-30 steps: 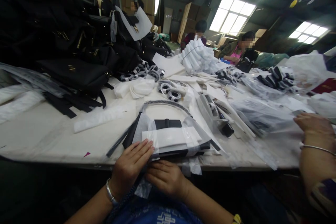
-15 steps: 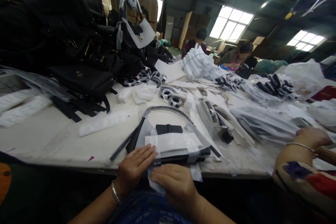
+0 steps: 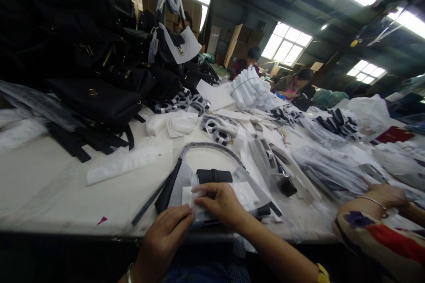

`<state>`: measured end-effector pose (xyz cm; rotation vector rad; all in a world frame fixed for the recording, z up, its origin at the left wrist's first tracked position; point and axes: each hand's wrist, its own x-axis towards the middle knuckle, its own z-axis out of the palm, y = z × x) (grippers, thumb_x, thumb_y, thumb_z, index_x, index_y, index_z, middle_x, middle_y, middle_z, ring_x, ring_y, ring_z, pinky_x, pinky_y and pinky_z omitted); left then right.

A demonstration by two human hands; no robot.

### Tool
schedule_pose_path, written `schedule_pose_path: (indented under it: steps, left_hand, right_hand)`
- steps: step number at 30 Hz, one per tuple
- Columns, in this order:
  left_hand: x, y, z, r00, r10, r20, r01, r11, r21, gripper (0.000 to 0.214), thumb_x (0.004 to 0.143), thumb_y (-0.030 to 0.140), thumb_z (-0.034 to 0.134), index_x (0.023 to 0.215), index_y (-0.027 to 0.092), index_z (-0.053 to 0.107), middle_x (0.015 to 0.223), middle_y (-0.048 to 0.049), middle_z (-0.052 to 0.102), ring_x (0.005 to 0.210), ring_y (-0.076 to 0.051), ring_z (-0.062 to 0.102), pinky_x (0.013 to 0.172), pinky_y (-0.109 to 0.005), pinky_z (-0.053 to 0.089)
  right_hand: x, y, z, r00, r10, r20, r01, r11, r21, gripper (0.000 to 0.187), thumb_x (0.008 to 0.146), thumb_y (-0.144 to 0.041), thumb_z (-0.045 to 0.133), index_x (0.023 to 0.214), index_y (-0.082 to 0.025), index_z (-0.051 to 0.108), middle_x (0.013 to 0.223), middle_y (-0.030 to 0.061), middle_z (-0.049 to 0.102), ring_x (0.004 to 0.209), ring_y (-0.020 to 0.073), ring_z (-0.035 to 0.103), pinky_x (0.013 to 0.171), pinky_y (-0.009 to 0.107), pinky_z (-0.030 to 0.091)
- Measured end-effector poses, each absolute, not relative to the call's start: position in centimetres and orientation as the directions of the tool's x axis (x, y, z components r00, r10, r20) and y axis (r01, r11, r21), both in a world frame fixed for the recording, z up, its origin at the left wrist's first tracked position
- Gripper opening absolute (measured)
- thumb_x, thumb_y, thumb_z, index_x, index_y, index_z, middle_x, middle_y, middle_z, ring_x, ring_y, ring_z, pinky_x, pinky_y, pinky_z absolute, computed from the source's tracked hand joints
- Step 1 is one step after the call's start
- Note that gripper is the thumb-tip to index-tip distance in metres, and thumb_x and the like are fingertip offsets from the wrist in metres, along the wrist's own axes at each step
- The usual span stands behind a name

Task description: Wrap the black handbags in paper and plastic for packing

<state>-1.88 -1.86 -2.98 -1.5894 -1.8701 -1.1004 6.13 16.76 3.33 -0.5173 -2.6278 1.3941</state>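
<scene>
Clearly, we see both hands at work on a dark bag (image 3: 214, 177), which lies at the near edge of the pale table (image 3: 59, 203), its handle (image 3: 212, 145) arched toward the far side. Greyish wrapping (image 3: 181, 183) covers part of it, and a white sheet (image 3: 247, 191) lies across its front. Our right hand (image 3: 217, 203) is over that sheet, fingers bent and thumb near the forefinger, by a clear strip (image 3: 198, 217); we cannot tell whether it pinches the strip. Our left hand (image 3: 171, 232) is bent at the bag's lower left, fingertips close to the right hand's (whether they grip anything, we cannot tell).

On the left we have a flat white packet (image 3: 116, 168), a small magenta scrap (image 3: 102, 220) and a heap of black bags (image 3: 96, 97) with gold-coloured fittings. Beyond the handle lie wrapped coils (image 3: 222, 136) and a tied bundle of white rolls (image 3: 250, 90). To the right of our bag sits a grey holder (image 3: 265, 157), then plastic-covered pieces (image 3: 325, 170), where a co-worker's hand (image 3: 387, 194) reaches in. Two more people sit farther back.
</scene>
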Motion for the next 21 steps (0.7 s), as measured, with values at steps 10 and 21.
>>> schedule_pose_path:
  steps: [10,21]
  left_hand:
    - [-1.7,-1.5,-3.1,-0.275,0.594,0.756,0.949,0.043,0.312,0.021,0.094,0.011,0.050,0.103,0.017,0.068,0.097,-0.0055,0.073,0.096,-0.015,0.068,0.089,-0.025,0.054]
    - [-2.0,-1.9,-3.0,-0.135,0.724,0.677,0.988,0.149,0.038,0.039,0.087,0.008,0.047,0.119,0.023,0.064,0.126,-0.0084,0.067,0.114,-0.018,0.064,0.092,-0.026,0.054]
  right_hand:
    - [4.5,16.5,4.3,-0.925,0.380,-0.030,0.270,0.599,-0.754,0.046,0.074,-0.018,0.074,0.116,-0.034,0.069,0.086,-0.0059,0.076,0.084,0.0165,0.071,0.085,0.028,0.050]
    - [3.8,17.3,3.2,-0.925,0.373,0.074,0.254,0.751,-0.609,0.049,0.080,-0.016,0.064,0.127,-0.029,0.059,0.097,-0.0009,0.071,0.091,0.0176,0.065,0.082,0.027,0.047]
